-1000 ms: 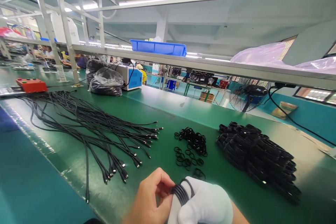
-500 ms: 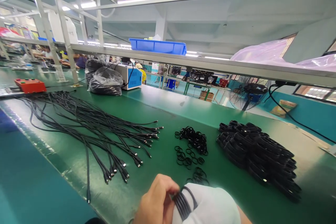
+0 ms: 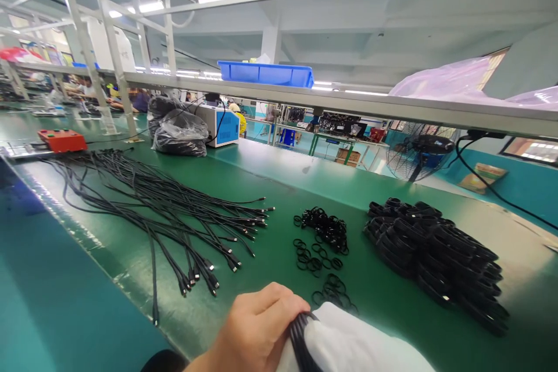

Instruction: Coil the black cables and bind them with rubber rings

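A black cable (image 3: 300,342) lies in several turns around my right hand (image 3: 353,340), which wears a white glove, at the bottom of the head view. My left hand (image 3: 261,322) is bare and closed over the turns, its fingers pressed against them at the glove's edge. The gloved fingertips are hidden behind the left hand and the frame edge. Just beyond my hands lie loose black rings (image 3: 335,292), with a denser heap of small black bands (image 3: 325,228) behind them.
Straight black cables (image 3: 174,209) with plugs spread over the green table (image 3: 261,168) at left. Coiled cables (image 3: 429,244) are piled at right. Behind stand a red control box (image 3: 63,140), a bagged bundle (image 3: 181,131) and a blue-white machine (image 3: 222,127). A shelf with a blue tray (image 3: 265,75) spans above.
My left hand has moved from pinching beside the cable turns to closing over their top. The gloved hand has turned and sits slightly lower. The view has shifted a little.
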Demonstrator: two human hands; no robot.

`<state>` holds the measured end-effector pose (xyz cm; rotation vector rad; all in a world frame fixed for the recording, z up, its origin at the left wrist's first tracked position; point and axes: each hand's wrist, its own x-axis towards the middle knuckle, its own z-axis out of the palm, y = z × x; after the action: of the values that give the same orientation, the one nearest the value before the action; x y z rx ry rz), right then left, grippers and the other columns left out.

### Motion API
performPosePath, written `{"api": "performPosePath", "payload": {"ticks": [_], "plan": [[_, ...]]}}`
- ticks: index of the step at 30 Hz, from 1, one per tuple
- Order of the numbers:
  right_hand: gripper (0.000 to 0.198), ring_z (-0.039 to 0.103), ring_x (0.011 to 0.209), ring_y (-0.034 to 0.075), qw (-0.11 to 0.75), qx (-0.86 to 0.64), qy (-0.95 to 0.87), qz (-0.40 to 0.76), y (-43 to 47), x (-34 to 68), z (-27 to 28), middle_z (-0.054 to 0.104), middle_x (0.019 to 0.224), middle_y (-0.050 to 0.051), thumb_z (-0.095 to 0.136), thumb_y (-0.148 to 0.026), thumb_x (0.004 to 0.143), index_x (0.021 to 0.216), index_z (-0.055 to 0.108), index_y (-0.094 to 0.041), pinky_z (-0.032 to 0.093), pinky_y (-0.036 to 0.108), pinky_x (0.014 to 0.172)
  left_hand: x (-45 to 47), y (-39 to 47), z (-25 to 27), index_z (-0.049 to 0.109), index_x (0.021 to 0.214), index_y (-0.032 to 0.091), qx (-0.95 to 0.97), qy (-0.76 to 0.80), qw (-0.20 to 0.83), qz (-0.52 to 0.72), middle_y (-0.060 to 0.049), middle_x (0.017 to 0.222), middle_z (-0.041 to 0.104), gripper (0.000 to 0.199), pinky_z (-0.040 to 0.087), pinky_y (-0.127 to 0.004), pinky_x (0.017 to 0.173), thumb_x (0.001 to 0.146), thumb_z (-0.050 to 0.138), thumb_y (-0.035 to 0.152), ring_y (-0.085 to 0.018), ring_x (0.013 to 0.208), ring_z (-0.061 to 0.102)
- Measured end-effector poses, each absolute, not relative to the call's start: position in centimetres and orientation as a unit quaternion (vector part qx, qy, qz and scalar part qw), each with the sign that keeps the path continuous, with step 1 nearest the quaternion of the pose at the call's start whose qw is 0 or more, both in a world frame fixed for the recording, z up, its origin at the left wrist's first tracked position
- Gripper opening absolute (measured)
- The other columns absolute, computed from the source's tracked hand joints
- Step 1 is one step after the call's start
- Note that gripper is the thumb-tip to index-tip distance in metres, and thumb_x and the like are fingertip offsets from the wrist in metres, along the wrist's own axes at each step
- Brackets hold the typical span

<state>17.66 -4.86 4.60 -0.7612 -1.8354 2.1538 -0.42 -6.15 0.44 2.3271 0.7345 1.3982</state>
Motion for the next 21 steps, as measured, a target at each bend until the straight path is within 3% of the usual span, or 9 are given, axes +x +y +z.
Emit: {"api": "performPosePath", "payload": {"ticks": [4,7,10,14,18,21], "plan": [[0.034,0.056,0.099,0.021,0.177,-0.307,-0.631,0.69,-6.2,18.6,5.6,0.054,0.117,0.008,0.051,-0.037,0.088,0.115,0.053,-0.017,0.048,0.041,0.084,-1.6,-6.0,1.5,0.058,0.097,0.02,0.831,0.259,0.162,0.465,-0.007,0.078,0.064,0.023,0.048,-0.022,0.058,0.086,0.04,0.011,-0.015,0.067,0.06],[0.042,0.051,0.109,0.027,0.237,-0.345,-0.628,0.656,-6.5,19.4,6.3,0.054,0.123,0.009,0.052,-0.046,0.084,0.122,0.053,-0.026,0.044,0.039,0.088,-2.4,-6.0,2.1,0.058,0.095,0.019,0.843,0.298,0.162,0.417,-0.006,0.079,0.062,0.026,0.047,-0.022,0.06,0.086,0.035,0.009,-0.014,0.068,0.059],[0.069,0.047,0.114,0.029,0.267,-0.39,-0.615,0.631,-6.0,18.8,5.4,0.056,0.121,0.009,0.063,-0.047,0.074,0.135,0.039,-0.03,0.041,0.038,0.09,-2.5,-5.8,2.4,0.06,0.093,0.019,0.851,0.331,0.198,0.357,-0.005,0.079,0.061,0.029,0.047,-0.022,0.062,0.085,0.035,0.009,-0.015,0.069,0.059],[0.11,0.053,0.104,0.027,0.209,-0.397,-0.603,0.66,-4.3,16.1,1.9,0.061,0.107,0.008,0.081,-0.036,0.052,0.143,0.021,-0.023,0.04,0.039,0.092,-2.1,-5.4,2.7,0.063,0.091,0.02,0.825,0.33,0.293,0.353,-0.004,0.087,0.064,0.029,0.047,-0.022,0.07,0.085,0.036,0.01,-0.015,0.079,0.059],[0.102,0.045,0.117,0.025,0.294,-0.344,-0.575,0.681,-3.2,14.3,-0.6,0.052,0.12,0.01,0.082,-0.034,0.048,0.137,0.036,-0.018,0.033,0.036,0.1,-2.2,-5.1,2.4,0.063,0.085,0.021,0.793,0.365,0.32,0.367,-0.001,0.083,0.064,0.027,0.044,-0.02,0.071,0.085,0.039,0.01,-0.013,0.077,0.057],[0.096,0.049,0.111,0.023,0.32,-0.347,-0.549,0.69,-3.3,13.6,0.1,0.054,0.115,0.008,0.083,-0.021,0.045,0.131,0.041,-0.019,0.039,0.034,0.094,-2.1,-4.9,1.9,0.063,0.084,0.02,0.791,0.395,0.3,0.36,-0.001,0.081,0.061,0.026,0.043,-0.021,0.068,0.084,0.039,0.011,-0.013,0.073,0.056]]}}
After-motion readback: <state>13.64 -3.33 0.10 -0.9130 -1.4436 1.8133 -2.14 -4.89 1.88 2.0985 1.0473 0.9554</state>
